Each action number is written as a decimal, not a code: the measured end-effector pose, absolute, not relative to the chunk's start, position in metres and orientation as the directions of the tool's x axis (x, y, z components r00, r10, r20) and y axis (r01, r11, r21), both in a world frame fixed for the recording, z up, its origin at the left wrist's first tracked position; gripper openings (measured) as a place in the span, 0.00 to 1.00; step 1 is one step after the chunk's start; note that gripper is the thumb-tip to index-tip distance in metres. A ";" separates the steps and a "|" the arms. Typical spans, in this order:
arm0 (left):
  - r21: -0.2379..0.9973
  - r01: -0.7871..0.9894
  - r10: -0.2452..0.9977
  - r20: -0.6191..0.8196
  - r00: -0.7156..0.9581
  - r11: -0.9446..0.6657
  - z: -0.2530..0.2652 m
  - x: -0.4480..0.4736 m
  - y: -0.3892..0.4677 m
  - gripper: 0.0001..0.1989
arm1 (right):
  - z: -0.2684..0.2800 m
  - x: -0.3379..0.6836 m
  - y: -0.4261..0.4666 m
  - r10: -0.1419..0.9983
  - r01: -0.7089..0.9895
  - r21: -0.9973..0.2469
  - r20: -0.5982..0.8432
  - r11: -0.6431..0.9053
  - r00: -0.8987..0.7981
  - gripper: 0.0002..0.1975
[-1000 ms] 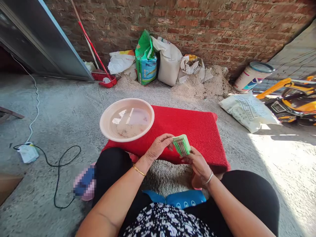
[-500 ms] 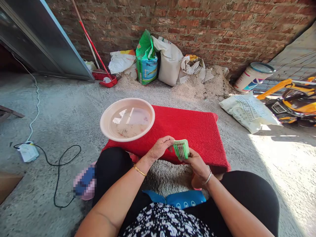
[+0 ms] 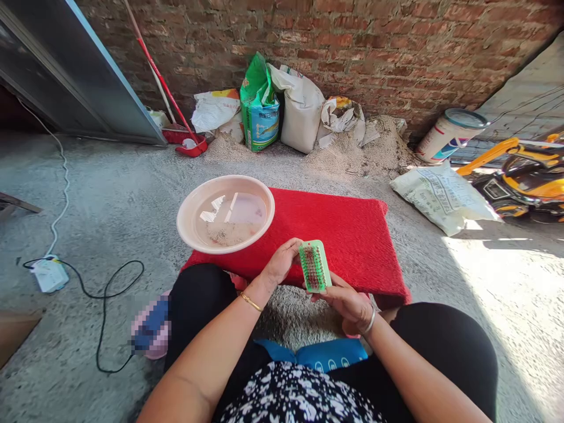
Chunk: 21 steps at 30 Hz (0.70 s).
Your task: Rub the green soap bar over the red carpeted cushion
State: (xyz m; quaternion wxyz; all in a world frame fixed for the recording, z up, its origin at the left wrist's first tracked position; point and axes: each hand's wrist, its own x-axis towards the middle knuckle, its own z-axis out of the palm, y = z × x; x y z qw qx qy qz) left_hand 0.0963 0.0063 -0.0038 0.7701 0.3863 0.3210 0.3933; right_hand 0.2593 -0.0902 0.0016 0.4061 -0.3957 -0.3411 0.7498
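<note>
Green brush held btwn both hands above near edge of red cloth, grubby bristles facing up. L hand fingers pinch upper-left corner; R hand fingers grip lower end. Prob. light, stiff-backed, maybe slippery if wet; best held by side edges. Beyond: basin w/ water, then white sack nr brick wall.

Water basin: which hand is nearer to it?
Left. The left hand is just off the basin's near right side, at the green brush's upper left edge; the right hand is farther right, at the brush's lower end.
</note>
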 end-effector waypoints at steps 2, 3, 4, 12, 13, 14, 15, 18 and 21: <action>0.833 -0.367 0.854 -0.215 0.475 0.414 -0.006 0.098 0.006 0.21 | 0.001 0.258 -0.091 0.878 -0.373 -0.812 -0.321 -0.448 -0.356 0.19; 0.830 -0.367 0.852 -0.221 0.475 0.420 -0.007 0.099 0.006 0.21 | 0.001 0.258 -0.091 0.879 -0.392 -0.802 -0.322 -0.450 -0.351 0.20; 0.830 -0.362 0.849 -0.225 0.478 0.424 -0.008 0.100 0.006 0.21 | 0.000 0.258 -0.091 0.882 -0.412 -0.793 -0.321 -0.449 -0.344 0.20; 0.881 -0.278 0.843 -0.211 0.495 0.384 -0.015 0.105 0.007 0.20 | -0.005 0.261 -0.089 0.883 -0.459 -0.762 -0.325 -0.457 -0.339 0.22; 0.895 -0.252 0.843 -0.207 0.497 0.369 -0.015 0.105 0.007 0.21 | -0.006 0.261 -0.089 0.878 -0.438 -0.767 -0.347 -0.468 -0.330 0.22; 0.910 -0.224 0.842 -0.200 0.501 0.350 -0.016 0.105 0.006 0.21 | -0.007 0.260 -0.088 0.873 -0.421 -0.771 -0.365 -0.478 -0.322 0.22; 0.924 -0.197 0.842 -0.192 0.504 0.329 -0.016 0.106 0.006 0.21 | -0.008 0.259 -0.088 0.870 -0.409 -0.773 -0.379 -0.485 -0.315 0.22; 0.951 -0.146 0.847 -0.167 0.504 0.274 -0.015 0.107 0.004 0.21 | -0.009 0.259 -0.088 0.870 -0.405 -0.772 -0.395 -0.489 -0.296 0.22; 0.969 -0.093 0.862 -0.156 0.482 0.227 -0.016 0.108 0.004 0.20 | -0.008 0.261 -0.088 0.873 -0.416 -0.769 -0.399 -0.486 -0.281 0.22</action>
